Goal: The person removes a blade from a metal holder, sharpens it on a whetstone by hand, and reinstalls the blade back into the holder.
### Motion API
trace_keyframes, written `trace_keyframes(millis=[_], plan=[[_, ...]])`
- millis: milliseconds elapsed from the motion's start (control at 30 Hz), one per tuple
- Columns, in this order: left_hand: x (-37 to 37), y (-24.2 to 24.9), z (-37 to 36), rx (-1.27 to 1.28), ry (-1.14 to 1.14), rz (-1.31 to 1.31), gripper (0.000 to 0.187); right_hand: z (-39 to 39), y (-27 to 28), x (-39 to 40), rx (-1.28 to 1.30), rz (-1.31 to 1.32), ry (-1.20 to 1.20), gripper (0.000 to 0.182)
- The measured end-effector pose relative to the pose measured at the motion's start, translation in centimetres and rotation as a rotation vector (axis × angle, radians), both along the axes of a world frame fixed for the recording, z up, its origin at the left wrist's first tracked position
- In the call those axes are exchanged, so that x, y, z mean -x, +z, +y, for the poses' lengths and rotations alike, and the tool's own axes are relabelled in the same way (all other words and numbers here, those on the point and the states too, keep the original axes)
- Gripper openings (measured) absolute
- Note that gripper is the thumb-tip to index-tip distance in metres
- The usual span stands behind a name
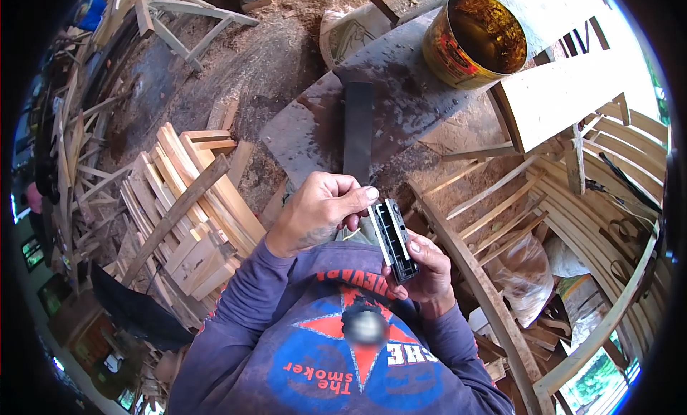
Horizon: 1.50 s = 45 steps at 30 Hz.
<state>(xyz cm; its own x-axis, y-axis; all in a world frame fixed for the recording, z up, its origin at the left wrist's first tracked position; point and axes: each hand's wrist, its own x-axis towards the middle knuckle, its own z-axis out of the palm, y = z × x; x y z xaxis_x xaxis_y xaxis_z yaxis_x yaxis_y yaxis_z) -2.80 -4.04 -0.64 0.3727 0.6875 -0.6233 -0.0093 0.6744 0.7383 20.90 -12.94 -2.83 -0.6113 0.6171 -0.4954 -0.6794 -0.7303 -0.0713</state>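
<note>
My right hand (428, 266) is wrapped around a narrow black case (393, 240) with a ribbed, hollow inside and a pale metallic strip along its left edge. The case is tilted, its open face towards me. Close to its upper end, my left hand (322, 209) is closed in a pinch, thumb against the bent fingers. Whatever sits in that pinch is too small or hidden to name. Beyond my hands a dark flat bar (358, 132), like a sharpening stone, lies lengthwise on a wet grey board (304, 125).
An open, stained tin (444, 57) stands on the board's far right. Stacked wooden slats (204, 193) are at my left. A wooden frame with rungs (479, 293) and a clear plastic bag (526, 279) are at my right. Sawdust covers the ground.
</note>
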Motion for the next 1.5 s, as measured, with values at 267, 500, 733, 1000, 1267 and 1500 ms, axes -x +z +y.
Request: trace_keyframes(millis=[267,500,733,1000,1267,1500], plan=[[1.1,-1.6,0.4,0.064,0.047,-0.074,0.037,0.6,0.1,1.4,0.096,0.124,-0.023,0.054],[0.9,-3.7,-1.0,0.092,0.189,-0.075,0.030,0.3,-0.5,1.9,0.192,0.131,-0.104,0.062],[0.0,-4.6,-2.1,0.036,0.219,-0.321,0.026,0.3,0.2,2.6,0.296,0.277,-0.237,0.050],[-0.4,-4.8,-2.4,0.053,0.221,-0.265,0.025,0.4,1.8,3.5,0.215,0.239,-0.134,0.071],[-0.9,-4.9,-3.2,0.046,0.216,-0.254,0.026,-0.2,1.5,3.2,0.212,0.296,-0.126,0.068],[-1.1,-4.6,-3.6,0.053,0.222,-0.308,0.029,0.3,2.3,3.3,0.203,0.314,-0.084,0.062]])
